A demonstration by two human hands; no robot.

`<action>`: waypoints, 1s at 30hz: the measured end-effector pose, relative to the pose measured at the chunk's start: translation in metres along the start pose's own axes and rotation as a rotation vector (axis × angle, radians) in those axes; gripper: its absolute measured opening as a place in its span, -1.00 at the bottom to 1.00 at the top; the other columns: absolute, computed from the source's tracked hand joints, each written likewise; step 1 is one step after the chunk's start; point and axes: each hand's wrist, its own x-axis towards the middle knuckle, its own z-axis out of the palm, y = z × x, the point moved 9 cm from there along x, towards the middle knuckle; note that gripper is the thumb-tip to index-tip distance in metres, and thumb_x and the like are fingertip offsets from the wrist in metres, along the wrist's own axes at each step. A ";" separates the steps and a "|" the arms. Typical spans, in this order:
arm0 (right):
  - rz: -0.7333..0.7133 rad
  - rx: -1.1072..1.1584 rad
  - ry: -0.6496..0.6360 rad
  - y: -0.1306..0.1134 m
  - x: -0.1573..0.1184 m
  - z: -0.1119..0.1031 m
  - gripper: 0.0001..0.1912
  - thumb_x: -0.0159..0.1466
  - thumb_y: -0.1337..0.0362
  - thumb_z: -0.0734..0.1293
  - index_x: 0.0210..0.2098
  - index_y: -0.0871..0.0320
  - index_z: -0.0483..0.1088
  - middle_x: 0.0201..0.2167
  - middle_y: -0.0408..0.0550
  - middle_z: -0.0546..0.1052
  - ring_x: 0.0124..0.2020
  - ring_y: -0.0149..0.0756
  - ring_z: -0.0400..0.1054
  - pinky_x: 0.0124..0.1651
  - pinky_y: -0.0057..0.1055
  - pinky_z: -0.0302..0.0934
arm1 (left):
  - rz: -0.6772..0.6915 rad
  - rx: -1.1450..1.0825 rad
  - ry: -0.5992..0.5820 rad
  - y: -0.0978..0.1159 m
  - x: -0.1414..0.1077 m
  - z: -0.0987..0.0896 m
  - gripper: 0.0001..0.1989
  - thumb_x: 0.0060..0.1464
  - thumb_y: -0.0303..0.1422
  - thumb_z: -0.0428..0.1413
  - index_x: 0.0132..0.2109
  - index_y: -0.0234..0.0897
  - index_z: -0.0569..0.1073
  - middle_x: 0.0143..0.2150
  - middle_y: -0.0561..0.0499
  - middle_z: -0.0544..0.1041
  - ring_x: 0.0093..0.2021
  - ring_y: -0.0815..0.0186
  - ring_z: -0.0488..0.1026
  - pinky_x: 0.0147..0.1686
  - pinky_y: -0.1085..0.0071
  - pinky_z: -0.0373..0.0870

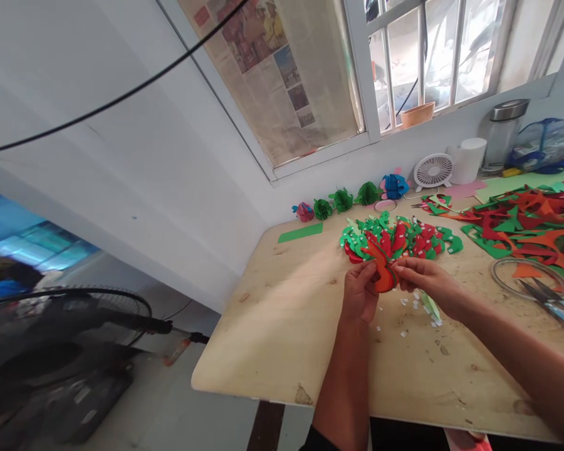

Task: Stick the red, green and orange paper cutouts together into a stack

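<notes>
Between my two hands is an orange and red layered paper cutout (384, 275) with a curved outline and some green at its edge. My left hand (361, 291) pinches its left side. On its right edge, the fingers of my right hand (416, 275) are closed. Just behind lies a pile of red and green paper cutouts (423, 241), many bearing small white squares. Below my right hand are several white paper bits (404, 334) and a pale green paper piece (430, 305).
Scissors (552, 304) and a tape roll (498, 275) lie at the right, beside a heap of paper scraps (531, 219). Folded paper figures (343, 200), a small fan (433, 170) and a glass bottle (502, 138) line the wall. A green strip (301, 233) lies at the back left.
</notes>
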 end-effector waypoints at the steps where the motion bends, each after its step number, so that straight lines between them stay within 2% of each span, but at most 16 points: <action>1: -0.049 -0.087 0.070 -0.008 -0.001 -0.006 -0.68 0.09 -0.01 0.32 -0.45 0.15 0.39 -0.54 -0.14 0.43 -0.51 -0.40 0.23 -0.44 -0.45 0.10 | 0.009 -0.007 0.008 0.001 0.001 0.000 -0.73 -0.28 -0.27 0.29 -0.40 -0.34 0.50 -0.44 -0.04 0.51 -0.46 0.38 0.41 -0.43 0.45 0.30; 3: -0.133 -0.192 0.110 -0.023 -0.004 -0.008 -0.70 0.10 0.00 0.31 -0.42 0.13 0.41 -0.43 -0.10 0.48 -0.39 -0.33 0.30 -0.36 -0.43 0.15 | 0.024 -0.022 0.028 0.002 0.002 -0.001 -0.73 -0.28 -0.27 0.29 -0.38 -0.35 0.51 -0.43 -0.04 0.51 -0.46 0.38 0.42 -0.43 0.45 0.30; 7: -0.178 -0.275 0.060 -0.033 -0.007 -0.001 -0.68 0.09 -0.03 0.28 -0.44 0.10 0.40 -0.45 -0.08 0.50 -0.42 -0.27 0.31 -0.42 -0.40 0.17 | 0.044 0.001 0.056 0.002 0.002 -0.003 -0.73 -0.28 -0.27 0.29 -0.41 -0.37 0.51 -0.49 -0.03 0.50 -0.48 0.40 0.41 -0.42 0.46 0.29; 13: -0.180 -0.276 0.067 -0.025 -0.003 -0.003 -0.69 0.10 -0.02 0.26 -0.49 0.09 0.38 -0.54 -0.11 0.44 -0.49 -0.31 0.26 -0.47 -0.42 0.14 | 0.061 0.076 0.074 0.002 -0.002 0.001 -0.75 -0.32 -0.29 0.30 -0.43 -0.36 0.54 -0.52 0.00 0.49 -0.53 0.44 0.37 -0.42 0.47 0.30; 18: -0.189 -0.285 0.086 -0.026 -0.002 -0.008 -0.63 0.15 -0.03 0.21 -0.57 0.13 0.32 -0.61 -0.14 0.35 -0.53 -0.37 0.19 -0.48 -0.46 0.10 | 0.077 0.067 0.093 0.002 0.000 -0.001 -0.77 -0.33 -0.31 0.30 -0.45 -0.36 0.54 -0.55 0.02 0.48 -0.55 0.47 0.35 -0.43 0.48 0.30; 22: -0.172 -0.282 0.044 -0.026 -0.003 -0.004 -0.64 0.13 -0.04 0.23 -0.50 0.14 0.38 -0.59 -0.14 0.36 -0.52 -0.37 0.21 -0.46 -0.46 0.10 | 0.063 0.069 0.084 0.000 0.001 -0.002 -0.77 -0.31 -0.31 0.30 -0.45 -0.36 0.54 -0.55 0.02 0.47 -0.56 0.47 0.35 -0.44 0.50 0.28; 30: -0.162 -0.283 0.065 -0.025 -0.001 -0.005 -0.72 0.09 0.04 0.26 -0.51 0.13 0.38 -0.62 -0.13 0.39 -0.56 -0.36 0.23 -0.48 -0.43 0.14 | 0.042 0.051 0.070 -0.002 0.000 0.002 -0.78 -0.31 -0.32 0.30 -0.46 -0.38 0.53 -0.51 0.01 0.49 -0.53 0.47 0.36 -0.43 0.50 0.29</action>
